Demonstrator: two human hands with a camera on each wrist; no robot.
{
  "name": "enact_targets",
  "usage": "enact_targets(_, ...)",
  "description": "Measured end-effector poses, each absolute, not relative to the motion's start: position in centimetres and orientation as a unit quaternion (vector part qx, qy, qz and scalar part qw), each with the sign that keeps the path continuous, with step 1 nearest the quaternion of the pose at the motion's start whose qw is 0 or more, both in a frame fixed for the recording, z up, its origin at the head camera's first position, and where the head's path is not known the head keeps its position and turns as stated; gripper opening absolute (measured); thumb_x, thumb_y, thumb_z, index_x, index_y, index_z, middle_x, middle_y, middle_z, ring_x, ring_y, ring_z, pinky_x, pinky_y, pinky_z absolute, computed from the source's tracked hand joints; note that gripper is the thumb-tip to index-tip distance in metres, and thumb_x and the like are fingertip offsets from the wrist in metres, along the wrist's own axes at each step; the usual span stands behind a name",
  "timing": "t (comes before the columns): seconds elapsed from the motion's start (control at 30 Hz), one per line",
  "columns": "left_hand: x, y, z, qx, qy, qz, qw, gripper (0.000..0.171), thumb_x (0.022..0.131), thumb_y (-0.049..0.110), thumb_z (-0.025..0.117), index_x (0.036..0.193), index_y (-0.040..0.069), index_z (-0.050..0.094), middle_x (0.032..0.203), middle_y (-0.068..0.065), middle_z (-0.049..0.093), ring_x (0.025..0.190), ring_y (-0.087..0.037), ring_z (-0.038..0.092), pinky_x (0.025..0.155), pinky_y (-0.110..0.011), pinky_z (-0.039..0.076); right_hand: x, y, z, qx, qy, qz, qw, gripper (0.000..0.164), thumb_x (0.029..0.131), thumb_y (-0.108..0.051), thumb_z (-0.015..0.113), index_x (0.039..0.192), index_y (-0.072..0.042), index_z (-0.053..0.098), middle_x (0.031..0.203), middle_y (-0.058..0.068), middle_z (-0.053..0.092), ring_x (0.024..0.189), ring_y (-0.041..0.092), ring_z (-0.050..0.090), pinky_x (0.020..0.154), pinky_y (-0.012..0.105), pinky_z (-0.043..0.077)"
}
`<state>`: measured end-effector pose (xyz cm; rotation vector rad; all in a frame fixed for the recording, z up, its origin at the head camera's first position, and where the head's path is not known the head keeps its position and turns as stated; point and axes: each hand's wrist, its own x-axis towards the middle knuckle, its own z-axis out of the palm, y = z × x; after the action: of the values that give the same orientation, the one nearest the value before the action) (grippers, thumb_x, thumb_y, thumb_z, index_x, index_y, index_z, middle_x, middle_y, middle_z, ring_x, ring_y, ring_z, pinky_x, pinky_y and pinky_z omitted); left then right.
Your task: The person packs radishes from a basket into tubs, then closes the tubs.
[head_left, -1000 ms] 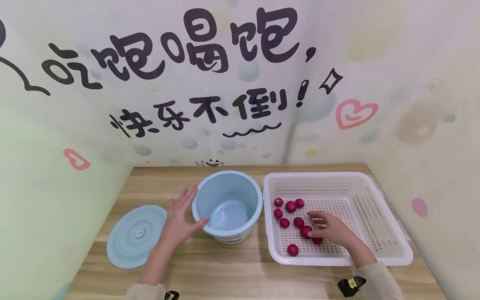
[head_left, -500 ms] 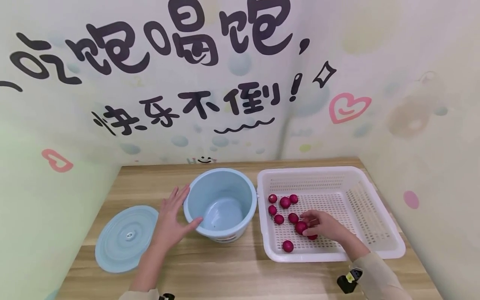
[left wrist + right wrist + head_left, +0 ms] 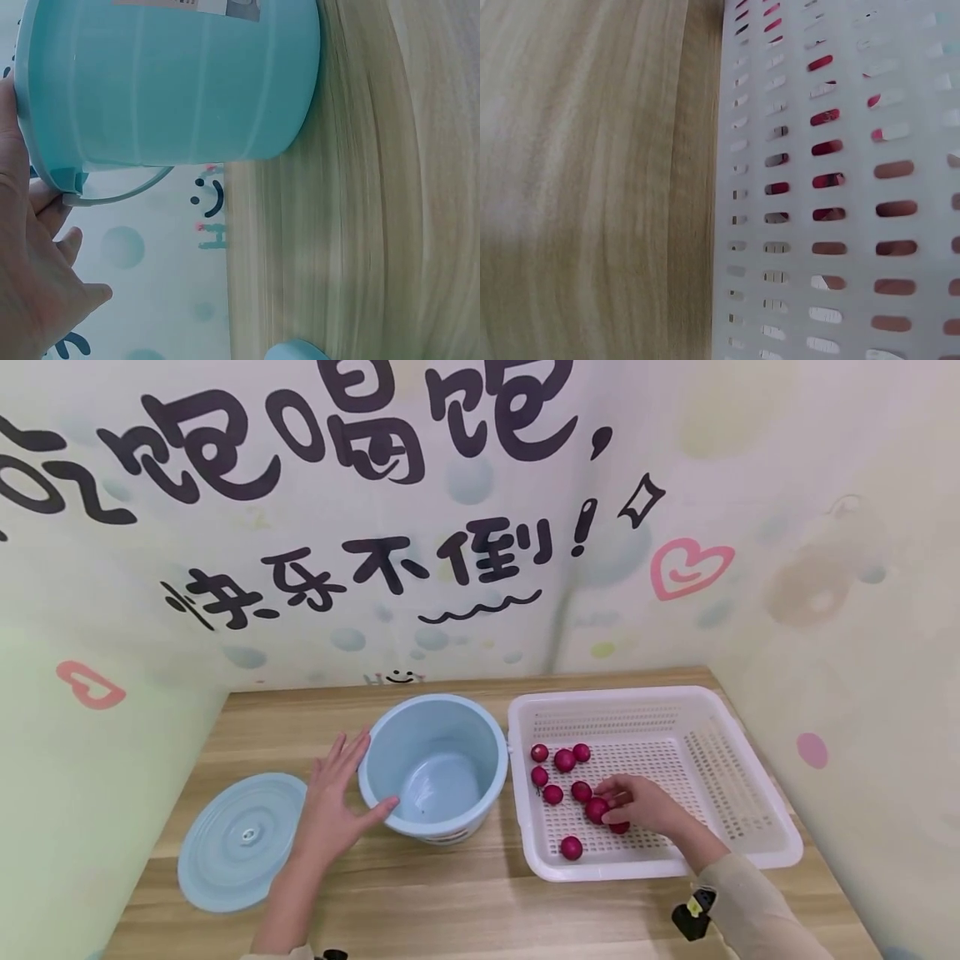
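My left hand [image 3: 330,810] rests at the left side of a light blue bucket [image 3: 442,814], fingers spread along its rim and thumb over the near edge. In the left wrist view, the bucket's wall [image 3: 187,82] fills the upper part, and its thin handle [image 3: 124,196] hangs beside the fingers. Inside a white perforated basket [image 3: 663,870], my right hand [image 3: 641,804] has its thumb and fingers around a red radish [image 3: 596,810]. Several other small radishes [image 3: 565,761] lie around it on the basket floor. In the right wrist view, the basket's slotted wall [image 3: 795,262] mostly hides the hand.
A round blue lid [image 3: 240,847] lies flat on the wooden table [image 3: 450,910], left of my left forearm. The basket stands close to the bucket's right side. Behind the table rises a wall [image 3: 480,647] with large black lettering; side walls flank it.
My right hand has lowered and closed its fingers round a radish. My left hand stays at the bucket rim. The head view has shifted slightly, sliding everything left.
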<state>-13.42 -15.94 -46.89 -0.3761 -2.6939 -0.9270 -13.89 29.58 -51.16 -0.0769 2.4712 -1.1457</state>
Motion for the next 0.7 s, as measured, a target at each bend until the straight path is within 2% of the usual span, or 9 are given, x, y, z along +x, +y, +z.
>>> enact_targets(0.3,-13.23,-15.95,-46.55,-0.129,-0.928,-0.323,0.134,0.092,0.073,0.038,0.082,0.152,0.011,0.042,0.157,-0.01,0.044,0.149,-0.043,0.027,0.115,-0.076,0.016,-13.97,29.31,-51.24,-0.036,0.896,-0.39,0.211,0.03,0.082,-0.014,0.08,0.107,-0.004,0.067,0.094,0.006,0.064,0.087,0.018,0.057,0.072,0.028,0.051)
enact_targets(0.7,-13.22,-15.86,-46.78,-0.13,-0.923,-0.34,0.126,0.091,0.075,0.037,0.081,0.153,0.011,0.04,0.158,-0.012,0.042,0.149,-0.04,0.03,0.118,-0.072,0.018,-14.31,29.62,-51.24,-0.071,0.893,-0.393,0.206,0.029,0.081,-0.02,0.081,0.103,-0.004,0.069,0.092,0.004,0.066,0.085,0.016,0.057,0.07,0.024,0.05)
